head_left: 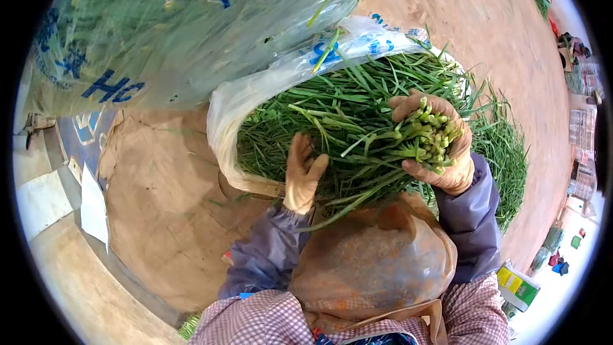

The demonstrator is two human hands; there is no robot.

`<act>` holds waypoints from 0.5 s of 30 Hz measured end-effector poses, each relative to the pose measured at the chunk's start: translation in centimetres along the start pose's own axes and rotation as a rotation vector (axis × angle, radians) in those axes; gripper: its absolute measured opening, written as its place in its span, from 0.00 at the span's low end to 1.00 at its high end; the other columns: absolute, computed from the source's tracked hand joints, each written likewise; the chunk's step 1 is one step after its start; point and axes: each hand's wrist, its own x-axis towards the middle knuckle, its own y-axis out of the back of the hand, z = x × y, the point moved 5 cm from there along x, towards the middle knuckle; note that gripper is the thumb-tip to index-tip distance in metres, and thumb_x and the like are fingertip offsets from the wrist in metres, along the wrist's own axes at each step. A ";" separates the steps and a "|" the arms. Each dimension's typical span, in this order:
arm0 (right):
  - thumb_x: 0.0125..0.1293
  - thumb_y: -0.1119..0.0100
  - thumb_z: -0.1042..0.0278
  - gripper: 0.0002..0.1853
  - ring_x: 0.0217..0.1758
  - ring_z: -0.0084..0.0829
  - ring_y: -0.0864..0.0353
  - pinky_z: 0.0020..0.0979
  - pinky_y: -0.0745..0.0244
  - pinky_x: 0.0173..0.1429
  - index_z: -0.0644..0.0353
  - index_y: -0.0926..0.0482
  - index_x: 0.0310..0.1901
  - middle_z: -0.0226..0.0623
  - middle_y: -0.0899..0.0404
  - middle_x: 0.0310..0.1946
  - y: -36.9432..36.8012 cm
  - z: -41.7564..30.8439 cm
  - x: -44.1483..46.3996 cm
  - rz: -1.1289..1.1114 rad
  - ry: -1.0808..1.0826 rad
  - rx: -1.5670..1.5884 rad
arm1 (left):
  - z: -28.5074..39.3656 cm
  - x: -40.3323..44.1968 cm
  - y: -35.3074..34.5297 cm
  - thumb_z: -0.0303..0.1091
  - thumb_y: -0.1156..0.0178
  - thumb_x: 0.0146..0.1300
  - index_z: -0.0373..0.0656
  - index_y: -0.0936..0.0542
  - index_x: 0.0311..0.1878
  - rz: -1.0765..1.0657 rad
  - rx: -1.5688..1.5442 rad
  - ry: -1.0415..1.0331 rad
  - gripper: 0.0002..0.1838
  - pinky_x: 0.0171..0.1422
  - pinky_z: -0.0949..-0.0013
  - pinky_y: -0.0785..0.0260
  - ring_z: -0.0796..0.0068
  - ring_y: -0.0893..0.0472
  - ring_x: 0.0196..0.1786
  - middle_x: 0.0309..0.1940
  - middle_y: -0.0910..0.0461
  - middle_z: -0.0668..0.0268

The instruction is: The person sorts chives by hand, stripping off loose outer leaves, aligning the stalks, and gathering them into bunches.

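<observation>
A bundle of green leafy stalks (429, 139), its pale cut ends facing me, is gripped by my gloved right hand (456, 153). My gloved left hand (302, 176) is apart from it, thumb and fingers spread, over the near left rim of an opened plastic bag (223, 112). Inside that bag lies a mass of the same long green stalks (357, 89), and the bundle is above them. Some leaves trail below the bundle towards my lap. The fingertips of my left hand are partly hidden against the greens.
A large filled clear bag with blue print (159, 32) stands at the upper left. More loose greens (501, 153) lie right of my right arm. A brownish see-through bag or apron (377, 259) covers my lap. A yellow-green box (517, 286) sits lower right on the brown floor's edge.
</observation>
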 end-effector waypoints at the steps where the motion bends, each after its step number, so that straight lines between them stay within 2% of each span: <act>1: 0.45 0.22 0.72 0.40 0.61 0.34 0.27 0.36 0.33 0.66 0.60 0.30 0.62 0.39 0.23 0.54 -0.3 -0.1 -0.1 -0.002 -0.005 -0.019 | -0.2 0.7 -1.0 0.46 0.31 0.60 0.35 0.53 0.76 -0.011 0.025 -0.010 0.52 0.75 0.54 0.44 0.47 0.41 0.74 0.73 0.49 0.40; 2: 0.45 0.22 0.72 0.39 0.61 0.34 0.27 0.37 0.34 0.67 0.60 0.29 0.62 0.39 0.23 0.54 -0.6 -0.2 -0.2 -0.004 -0.010 -0.037 | 0.5 1.3 -1.5 0.44 0.30 0.60 0.34 0.51 0.76 0.033 0.040 -0.066 0.51 0.72 0.58 0.40 0.53 0.35 0.70 0.69 0.40 0.45; 3: 0.45 0.22 0.70 0.39 0.60 0.35 0.27 0.38 0.34 0.67 0.60 0.29 0.61 0.39 0.23 0.54 -0.8 -0.3 -0.3 -0.035 0.050 -0.070 | 0.4 2.2 -2.0 0.41 0.30 0.60 0.35 0.50 0.76 0.052 -0.089 -0.044 0.49 0.71 0.59 0.39 0.57 0.33 0.67 0.67 0.37 0.48; 4: 0.44 0.21 0.68 0.37 0.60 0.34 0.27 0.40 0.36 0.68 0.59 0.27 0.59 0.38 0.22 0.54 -0.8 -0.9 -0.3 -0.098 0.043 -0.288 | 0.2 3.2 -2.4 0.39 0.31 0.61 0.36 0.50 0.76 0.069 -0.218 -0.021 0.48 0.69 0.61 0.37 0.60 0.32 0.65 0.64 0.35 0.52; 5: 0.43 0.21 0.67 0.36 0.61 0.36 0.26 0.42 0.39 0.71 0.60 0.26 0.58 0.38 0.22 0.54 -1.0 -1.0 -0.8 -0.095 0.024 -0.309 | 0.3 4.0 -2.9 0.37 0.31 0.62 0.37 0.49 0.76 0.085 -0.343 0.005 0.47 0.67 0.63 0.36 0.64 0.30 0.62 0.61 0.32 0.55; 6: 0.43 0.22 0.67 0.36 0.61 0.38 0.25 0.43 0.41 0.72 0.60 0.26 0.57 0.39 0.22 0.54 -1.2 -1.2 -0.9 -0.134 0.056 -0.373 | 0.3 4.8 -3.3 0.31 0.34 0.64 0.41 0.47 0.76 0.168 -0.407 0.052 0.42 0.62 0.68 0.34 0.74 0.29 0.56 0.55 0.30 0.65; 8: 0.42 0.21 0.67 0.37 0.61 0.43 0.24 0.44 0.43 0.74 0.59 0.26 0.57 0.40 0.21 0.52 -1.4 -1.4 -1.0 -0.145 0.111 -0.427 | 1.8 4.5 -4.3 0.28 0.35 0.63 0.43 0.46 0.76 0.125 -0.455 -0.028 0.41 0.62 0.69 0.34 0.75 0.29 0.55 0.55 0.29 0.66; 9: 0.42 0.21 0.67 0.37 0.61 0.41 0.24 0.43 0.42 0.73 0.59 0.26 0.57 0.39 0.21 0.52 -1.3 -1.3 -1.1 -0.116 0.104 -0.399 | 2.2 4.3 -4.6 0.27 0.35 0.63 0.44 0.45 0.76 0.102 -0.476 -0.064 0.41 0.62 0.70 0.34 0.76 0.29 0.55 0.55 0.29 0.66; 11: 0.42 0.21 0.69 0.37 0.59 0.38 0.24 0.42 0.39 0.71 0.59 0.26 0.58 0.38 0.22 0.52 -1.0 -1.0 -1.3 -0.053 0.091 -0.338 | 2.3 3.4 -5.1 0.28 0.40 0.65 0.41 0.38 0.72 -0.038 -0.606 -0.103 0.33 0.63 0.68 0.32 0.73 0.26 0.58 0.57 0.27 0.63; 12: 0.42 0.21 0.71 0.37 0.56 0.33 0.24 0.37 0.34 0.65 0.59 0.26 0.58 0.35 0.23 0.51 -0.9 -0.2 -1.6 0.030 -0.008 -0.150 | 2.4 2.7 -5.2 0.29 0.42 0.66 0.40 0.37 0.71 -0.126 -0.676 -0.092 0.31 0.64 0.68 0.33 0.71 0.26 0.60 0.58 0.27 0.61; 13: 0.43 0.22 0.72 0.37 0.53 0.29 0.25 0.32 0.31 0.60 0.60 0.27 0.58 0.33 0.24 0.51 -1.1 -0.3 -1.3 0.038 -0.012 -0.102 | 2.9 2.2 -5.3 0.30 0.44 0.67 0.39 0.35 0.70 -0.213 -0.747 -0.082 0.29 0.65 0.67 0.33 0.70 0.26 0.62 0.59 0.26 0.60; 14: 0.43 0.21 0.71 0.37 0.52 0.31 0.24 0.33 0.29 0.58 0.60 0.27 0.58 0.35 0.24 0.50 -1.3 -0.1 -1.2 0.035 0.017 -0.102 | 2.3 2.3 -5.0 0.34 0.48 0.69 0.35 0.31 0.67 -0.214 -0.702 -0.074 0.25 0.71 0.65 0.38 0.68 0.30 0.67 0.64 0.29 0.55; 15: 0.43 0.21 0.70 0.37 0.52 0.33 0.23 0.33 0.28 0.57 0.60 0.27 0.58 0.37 0.24 0.49 -1.4 0.2 -1.0 0.031 0.048 -0.102 | 2.5 2.2 -5.1 0.35 0.48 0.69 0.35 0.30 0.66 -0.219 -0.686 -0.142 0.25 0.72 0.64 0.40 0.68 0.30 0.67 0.65 0.29 0.55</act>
